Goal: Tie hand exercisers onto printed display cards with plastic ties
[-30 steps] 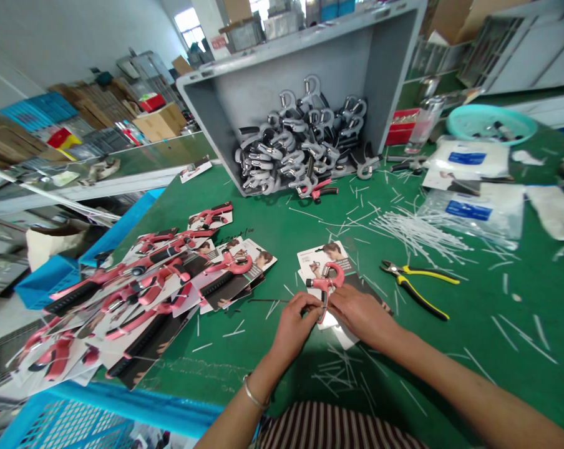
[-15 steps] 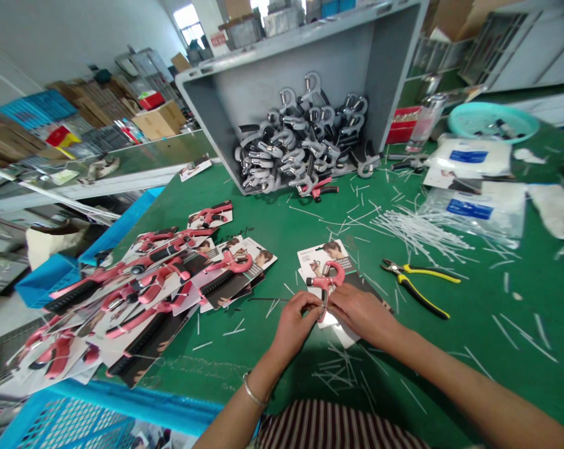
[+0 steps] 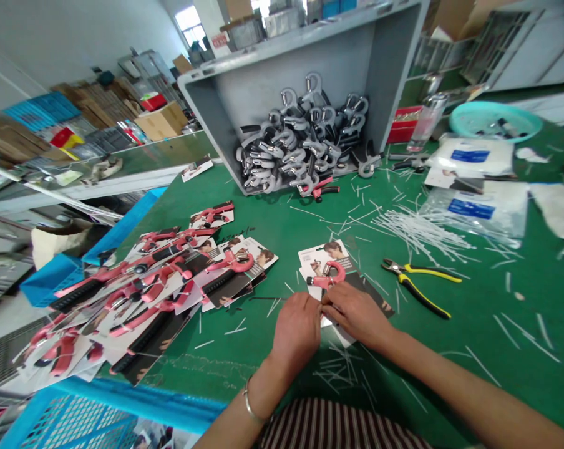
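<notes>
Grey crate [image 3: 342, 68] holds grey grips [image 3: 269, 151]; 2 hands [image 3: 297, 330] [image 3: 359, 312] touch 1 pink grip [image 3: 323, 282].

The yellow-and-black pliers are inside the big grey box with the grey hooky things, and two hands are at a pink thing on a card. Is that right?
Not quite: the metal pliers with yellow-and-black handles aren't in the big grey plastic box. The head view shows them lying on the flat green tabletop, to the right of the right hand. The rest is right.

A slim silver-coloured bangle [image 3: 248, 404] sits behind the left hand [image 3: 297, 329]; a dark-brown, pale-striped fabric garment [image 3: 338, 427] shows below the right hand [image 3: 357, 312].
</notes>
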Demonstrator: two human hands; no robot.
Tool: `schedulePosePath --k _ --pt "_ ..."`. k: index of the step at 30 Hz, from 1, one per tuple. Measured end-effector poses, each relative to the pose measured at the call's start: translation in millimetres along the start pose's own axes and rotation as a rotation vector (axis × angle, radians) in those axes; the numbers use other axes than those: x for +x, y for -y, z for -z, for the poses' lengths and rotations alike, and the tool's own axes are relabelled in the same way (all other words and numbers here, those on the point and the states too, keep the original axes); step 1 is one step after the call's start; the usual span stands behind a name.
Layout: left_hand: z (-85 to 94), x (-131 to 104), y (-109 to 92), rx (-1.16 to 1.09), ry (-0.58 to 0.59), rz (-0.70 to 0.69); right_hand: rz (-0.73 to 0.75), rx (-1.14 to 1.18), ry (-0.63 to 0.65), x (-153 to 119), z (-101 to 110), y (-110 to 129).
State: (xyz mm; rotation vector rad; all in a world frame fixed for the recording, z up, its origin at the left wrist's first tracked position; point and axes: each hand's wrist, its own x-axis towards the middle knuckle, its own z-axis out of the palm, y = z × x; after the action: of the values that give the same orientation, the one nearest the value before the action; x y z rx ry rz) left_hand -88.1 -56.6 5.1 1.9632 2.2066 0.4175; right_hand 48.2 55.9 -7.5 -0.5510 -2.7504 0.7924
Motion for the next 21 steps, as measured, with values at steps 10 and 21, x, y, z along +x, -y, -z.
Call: schedulePosePath --k 10,21 --pt "-3.1 -4.5 5.3 -0.596 -0.076 0.053 0.029 0.051 -0.115 -7.4 -7.6 -4.0" --pt "-59.7 -11.3 11.1 -0.291 -0.398 0.171 0.114 0.355 -0.218 -0.6 -21.2 -13.0"
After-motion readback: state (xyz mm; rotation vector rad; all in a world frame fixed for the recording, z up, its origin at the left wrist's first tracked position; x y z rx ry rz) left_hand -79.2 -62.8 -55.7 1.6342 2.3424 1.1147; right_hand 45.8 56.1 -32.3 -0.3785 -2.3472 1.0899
